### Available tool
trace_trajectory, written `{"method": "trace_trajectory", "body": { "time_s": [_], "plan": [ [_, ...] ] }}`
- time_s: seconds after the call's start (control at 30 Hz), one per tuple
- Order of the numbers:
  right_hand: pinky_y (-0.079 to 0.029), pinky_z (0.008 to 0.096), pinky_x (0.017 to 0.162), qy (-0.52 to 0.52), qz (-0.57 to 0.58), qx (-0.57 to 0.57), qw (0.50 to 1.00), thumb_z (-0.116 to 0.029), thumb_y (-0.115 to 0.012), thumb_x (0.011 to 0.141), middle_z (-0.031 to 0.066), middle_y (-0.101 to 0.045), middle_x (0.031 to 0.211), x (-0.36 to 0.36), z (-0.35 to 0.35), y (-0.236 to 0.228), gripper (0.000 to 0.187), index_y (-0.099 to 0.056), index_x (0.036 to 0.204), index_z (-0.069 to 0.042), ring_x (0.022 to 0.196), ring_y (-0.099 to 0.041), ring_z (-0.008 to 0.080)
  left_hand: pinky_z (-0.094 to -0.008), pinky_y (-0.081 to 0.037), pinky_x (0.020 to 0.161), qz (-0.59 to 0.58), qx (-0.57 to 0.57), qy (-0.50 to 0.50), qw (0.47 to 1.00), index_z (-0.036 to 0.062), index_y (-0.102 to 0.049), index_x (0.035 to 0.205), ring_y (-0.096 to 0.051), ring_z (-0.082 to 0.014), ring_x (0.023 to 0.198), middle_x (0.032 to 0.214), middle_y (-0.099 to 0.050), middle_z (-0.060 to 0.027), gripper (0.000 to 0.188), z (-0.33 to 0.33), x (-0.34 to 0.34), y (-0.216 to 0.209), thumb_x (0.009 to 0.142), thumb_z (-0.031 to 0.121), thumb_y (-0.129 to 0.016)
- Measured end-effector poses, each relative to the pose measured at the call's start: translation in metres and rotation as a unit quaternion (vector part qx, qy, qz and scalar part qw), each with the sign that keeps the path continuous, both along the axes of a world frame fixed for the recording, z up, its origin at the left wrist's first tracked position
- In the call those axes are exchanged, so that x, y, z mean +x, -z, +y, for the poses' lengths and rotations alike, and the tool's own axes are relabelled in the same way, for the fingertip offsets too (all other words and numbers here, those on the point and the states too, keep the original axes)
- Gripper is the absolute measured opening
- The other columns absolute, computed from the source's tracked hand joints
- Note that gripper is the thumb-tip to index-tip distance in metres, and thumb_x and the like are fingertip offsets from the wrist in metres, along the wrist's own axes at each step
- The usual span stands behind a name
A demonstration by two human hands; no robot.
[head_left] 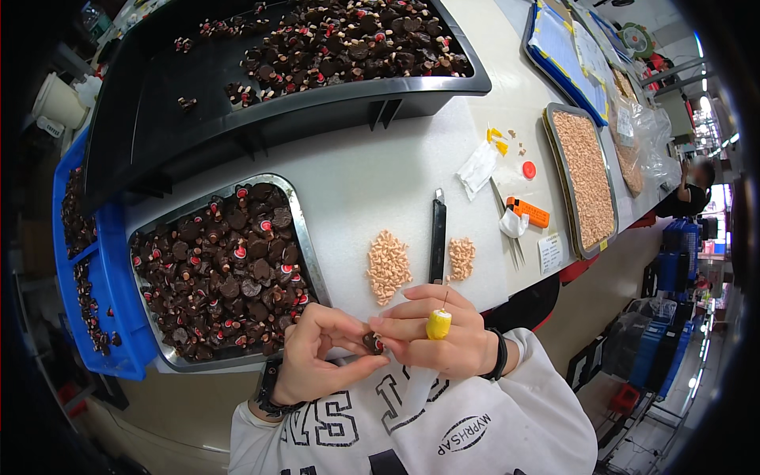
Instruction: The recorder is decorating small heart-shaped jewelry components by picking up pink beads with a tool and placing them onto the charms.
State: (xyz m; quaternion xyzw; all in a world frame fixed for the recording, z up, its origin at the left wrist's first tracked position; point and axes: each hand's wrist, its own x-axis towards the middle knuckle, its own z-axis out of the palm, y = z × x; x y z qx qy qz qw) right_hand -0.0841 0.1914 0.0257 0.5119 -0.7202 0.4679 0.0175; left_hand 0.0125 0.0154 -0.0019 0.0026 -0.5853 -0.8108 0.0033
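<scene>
Close in front of my body, my left hand [324, 356] pinches a small dark brown piece [372, 343] with a red part between thumb and fingers. My right hand [447, 344] meets it from the other side, fingertips closed at the same piece; any tinier part between them is hidden. A yellow, white-topped thimble-like holder [438, 324] sits on a right-hand finger, with a thin pin sticking up from it. Just beyond my hands lie a larger pile of small pale peach parts [388, 267], a smaller pile [461, 259] and a black utility knife [438, 237] between them.
Left stands a metal tray [309, 245] of similar brown pieces, beside a blue bin [119, 348]. A large black tray [317, 99] spans the back. Rightward are an orange tool [528, 212], tweezers [497, 192], a red cap [529, 169] and a tray of peach parts [582, 174].
</scene>
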Motion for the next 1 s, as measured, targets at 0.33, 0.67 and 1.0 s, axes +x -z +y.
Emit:
{"method": "trace_trajectory", "body": {
  "time_s": [0.33, 0.67, 1.0],
  "plan": [
    [-0.047, 0.0384, 0.086, 0.004, 0.028, 0.012, 1.000, 0.001, -0.075, 0.070, 0.0093, -0.069, 0.097, -0.0014, 0.0010, 0.0002, 0.030, -0.053, 0.088, -0.010, 0.084, -0.066, 0.0200, -0.0279, -0.057, 0.076, 0.026, -0.028, -0.001, 0.999, -0.0035, -0.043, 0.100, -0.066, -0.0176, 0.088, 0.096, -0.062, -0.0171, 0.044, -0.0006, -0.0023, -0.0009, 0.069, -0.009, -0.074],
    [-0.050, 0.0386, 0.080, 0.011, 0.057, 0.017, 0.998, 0.000, -0.074, 0.069, 0.0113, -0.069, 0.090, -0.0016, -0.0036, -0.0015, 0.024, -0.053, 0.079, -0.007, 0.077, -0.065, 0.0208, -0.0262, -0.057, 0.071, 0.024, -0.070, -0.010, 0.997, -0.0036, -0.045, 0.096, -0.067, -0.0159, 0.082, 0.089, -0.064, -0.0143, 0.040, 0.0013, -0.0028, -0.0019, 0.070, -0.006, -0.075],
    [-0.051, 0.0409, 0.083, -0.012, 0.083, 0.021, 0.996, -0.008, -0.065, 0.063, 0.0142, -0.064, 0.093, -0.0014, -0.0011, 0.0042, 0.019, -0.057, 0.079, -0.001, 0.081, -0.061, 0.0248, -0.0254, -0.057, 0.066, 0.037, -0.157, -0.014, 0.987, -0.0024, -0.044, 0.095, -0.068, -0.0173, 0.078, 0.084, -0.063, -0.0134, 0.039, 0.0039, -0.0040, -0.0003, 0.071, -0.005, -0.075]
  ]
}}
